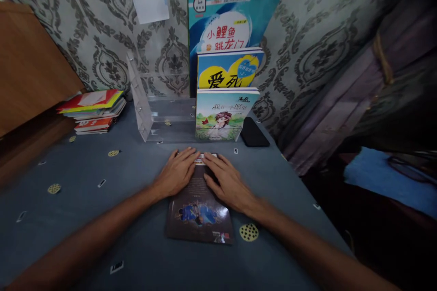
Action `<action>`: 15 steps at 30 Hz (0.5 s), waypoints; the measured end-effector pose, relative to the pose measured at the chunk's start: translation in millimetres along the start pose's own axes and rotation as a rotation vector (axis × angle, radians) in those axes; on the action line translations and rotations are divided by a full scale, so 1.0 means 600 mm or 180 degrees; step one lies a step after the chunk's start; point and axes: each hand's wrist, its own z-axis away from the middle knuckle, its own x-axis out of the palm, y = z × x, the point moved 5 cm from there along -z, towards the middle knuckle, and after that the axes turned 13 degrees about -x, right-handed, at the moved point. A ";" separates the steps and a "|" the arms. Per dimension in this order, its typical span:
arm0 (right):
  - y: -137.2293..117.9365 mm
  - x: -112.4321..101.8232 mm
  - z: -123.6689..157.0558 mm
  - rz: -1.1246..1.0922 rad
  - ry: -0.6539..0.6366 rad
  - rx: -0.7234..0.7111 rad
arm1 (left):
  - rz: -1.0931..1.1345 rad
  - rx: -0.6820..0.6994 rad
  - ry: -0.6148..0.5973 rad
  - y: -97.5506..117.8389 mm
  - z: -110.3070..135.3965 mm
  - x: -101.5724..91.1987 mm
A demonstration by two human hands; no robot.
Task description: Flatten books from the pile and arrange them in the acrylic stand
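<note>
A dark book [199, 213] with a blue picture on its cover lies flat on the grey-blue patterned cloth [136, 227]. My left hand [177, 172] rests on the upper left part of it, palm down with fingers stretched out. Across the upper right part lies my right hand [227, 179], also flat, its thumb apart from the fingers. Both hands' fingertips reach the book's far end and partly cover a pale strip there. Just beyond stands a clear acrylic rack [141, 100], its right side holding upright books, the front one a green picture book [221, 116].
Left of the rack lies a stack of books and papers [95, 109]. A black flat object [254, 132] lies by the rack's right foot. Behind is a patterned wall with a white paper [151, 7]. A curtain [351, 82] hangs beyond the table's right edge; a wooden panel [34, 59] stands left.
</note>
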 end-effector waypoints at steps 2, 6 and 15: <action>0.001 -0.001 0.005 0.0066 -0.0136 0.0054 | -0.0041 0.0045 -0.0036 -0.005 0.004 -0.005; 0.001 -0.006 0.008 0.0132 -0.0264 0.0198 | -0.0175 0.0002 0.0015 -0.018 0.006 -0.011; 0.012 -0.009 0.006 0.0338 -0.0295 0.0217 | -0.0588 0.0582 -0.0062 0.051 0.095 -0.047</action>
